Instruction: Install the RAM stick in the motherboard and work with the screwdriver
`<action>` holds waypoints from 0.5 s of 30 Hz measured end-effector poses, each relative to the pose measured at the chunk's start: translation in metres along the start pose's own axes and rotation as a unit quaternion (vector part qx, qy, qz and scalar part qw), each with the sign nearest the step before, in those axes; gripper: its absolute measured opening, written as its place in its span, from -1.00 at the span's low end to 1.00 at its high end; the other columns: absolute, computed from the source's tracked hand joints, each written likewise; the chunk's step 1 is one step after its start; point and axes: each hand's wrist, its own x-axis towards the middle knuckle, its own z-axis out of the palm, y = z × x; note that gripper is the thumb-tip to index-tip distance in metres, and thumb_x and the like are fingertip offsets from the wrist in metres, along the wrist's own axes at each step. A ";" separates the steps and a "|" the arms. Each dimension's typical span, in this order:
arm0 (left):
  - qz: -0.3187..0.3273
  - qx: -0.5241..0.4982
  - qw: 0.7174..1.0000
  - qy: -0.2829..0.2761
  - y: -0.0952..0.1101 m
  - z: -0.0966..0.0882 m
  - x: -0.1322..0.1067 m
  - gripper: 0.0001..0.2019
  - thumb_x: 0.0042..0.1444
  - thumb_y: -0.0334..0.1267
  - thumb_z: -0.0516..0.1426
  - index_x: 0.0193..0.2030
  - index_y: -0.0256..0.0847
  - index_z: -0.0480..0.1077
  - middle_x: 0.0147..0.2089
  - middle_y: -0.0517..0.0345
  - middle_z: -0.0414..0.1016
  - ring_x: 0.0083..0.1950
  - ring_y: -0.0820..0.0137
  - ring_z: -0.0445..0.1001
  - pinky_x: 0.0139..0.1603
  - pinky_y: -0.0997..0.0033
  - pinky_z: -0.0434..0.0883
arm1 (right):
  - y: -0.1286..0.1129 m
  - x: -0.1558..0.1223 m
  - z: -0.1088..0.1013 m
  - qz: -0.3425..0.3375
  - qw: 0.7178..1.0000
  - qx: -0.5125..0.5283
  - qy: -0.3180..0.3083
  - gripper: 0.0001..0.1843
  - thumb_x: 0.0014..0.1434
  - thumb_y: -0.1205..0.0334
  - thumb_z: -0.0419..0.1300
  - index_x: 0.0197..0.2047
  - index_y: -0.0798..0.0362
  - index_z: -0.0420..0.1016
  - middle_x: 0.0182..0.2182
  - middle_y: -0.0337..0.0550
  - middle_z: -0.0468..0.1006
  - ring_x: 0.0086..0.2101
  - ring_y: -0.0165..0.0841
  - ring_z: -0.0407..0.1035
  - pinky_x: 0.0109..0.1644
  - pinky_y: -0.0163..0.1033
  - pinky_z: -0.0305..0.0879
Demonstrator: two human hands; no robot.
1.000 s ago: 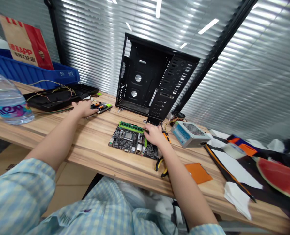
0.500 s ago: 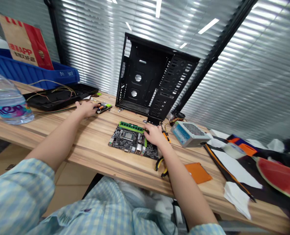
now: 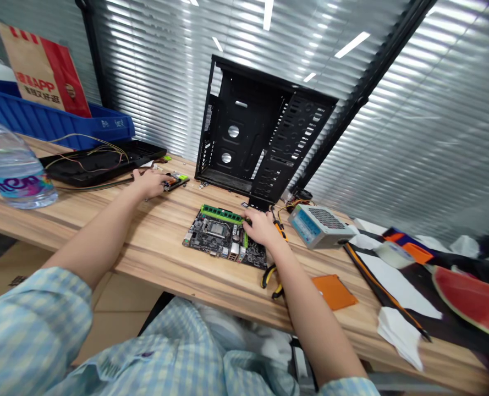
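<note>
A small motherboard (image 3: pixel 217 236) with a green memory stick (image 3: pixel 221 213) lies flat on the wooden table (image 3: pixel 161 258). My right hand (image 3: pixel 261 226) rests on the board's right edge, fingers curled down against it. My left hand (image 3: pixel 149 182) is stretched far left, fingers closed over a small black and orange tool (image 3: pixel 174 180) lying on the table beside a green-labelled part. An empty black computer case (image 3: pixel 261 143) stands upright just behind the board.
A power supply (image 3: pixel 316 224) sits right of the case. Yellow-handled pliers (image 3: pixel 271 275) and an orange pad (image 3: pixel 334 291) lie near the front edge. A water bottle (image 3: pixel 9 165), black tray with wires (image 3: pixel 99 162) and blue bin (image 3: pixel 54 121) are left; watermelon (image 3: pixel 471 300) right.
My left hand slid slightly right along the table and now covers more of the small orange tool. My right hand stays on the motherboard.
</note>
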 end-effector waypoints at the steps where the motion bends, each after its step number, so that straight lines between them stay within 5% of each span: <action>1: -0.003 -0.001 1.000 -0.001 -0.001 0.000 0.000 -0.51 0.08 -0.23 0.00 0.16 0.22 0.38 0.29 0.14 0.32 0.24 -0.08 0.20 0.14 -0.29 0.01 | 0.000 0.000 0.000 0.000 1.000 0.000 0.001 -0.73 0.19 0.28 0.05 -0.07 -0.01 0.47 -0.02 -0.05 0.54 -0.02 -0.17 0.35 -0.05 -0.10 0.08; 9: -0.046 -0.007 0.998 0.048 -0.014 0.001 -0.005 -0.44 0.07 -0.27 -0.02 0.24 0.14 0.31 0.30 0.00 0.30 0.20 -0.14 0.25 0.06 -0.33 0.09 | 0.001 0.000 0.001 0.001 1.000 -0.007 -0.003 -0.73 0.18 0.27 0.05 -0.07 -0.01 0.46 -0.03 -0.06 0.54 -0.01 -0.18 0.34 -0.05 -0.10 0.07; 15: -0.035 -0.014 0.999 0.007 -0.006 -0.005 -0.007 -0.45 0.05 -0.32 -0.03 0.20 0.11 0.36 0.32 0.08 0.28 0.26 -0.07 0.22 0.13 -0.29 0.05 | 0.001 0.000 0.002 -0.006 1.000 -0.007 0.006 -0.76 0.17 0.28 0.05 -0.11 -0.01 0.45 -0.05 -0.08 0.54 -0.02 -0.19 0.35 -0.08 -0.11 0.06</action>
